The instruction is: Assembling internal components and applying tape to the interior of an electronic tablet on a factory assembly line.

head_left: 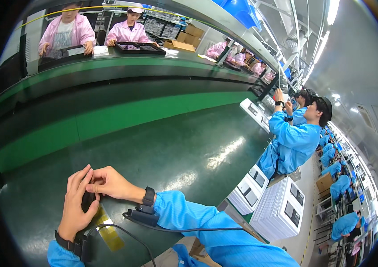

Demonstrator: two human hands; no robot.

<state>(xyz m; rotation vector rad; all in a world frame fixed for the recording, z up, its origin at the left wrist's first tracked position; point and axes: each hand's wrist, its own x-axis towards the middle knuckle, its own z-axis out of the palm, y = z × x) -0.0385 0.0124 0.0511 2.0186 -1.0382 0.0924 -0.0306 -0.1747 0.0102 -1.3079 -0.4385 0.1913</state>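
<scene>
My left hand (74,205) is curled around a small dark object (86,202), its thumb along the near side and its fingers stretched up behind. Most of the object is hidden by the hands, so its kind cannot be made out. From the right, my right hand (114,183) reaches over it with thumb and fingertips pinched at its upper edge; whatever lies between those fingertips is too small to tell. Just below the hands, a strip of yellow, see-through film (112,239) with paler patches lies on the green worktop (153,155). Black bands with cabled boxes sit on both wrists.
Stacks of white trays (282,209) with dark inserts stand right of the worktop's edge. A white panel (256,115) lies farther off, by a co-worker in blue (293,138). Across the raised green ledge (109,118), people in pink handle black trays (139,50). A dark cable (189,230) crosses my sleeve.
</scene>
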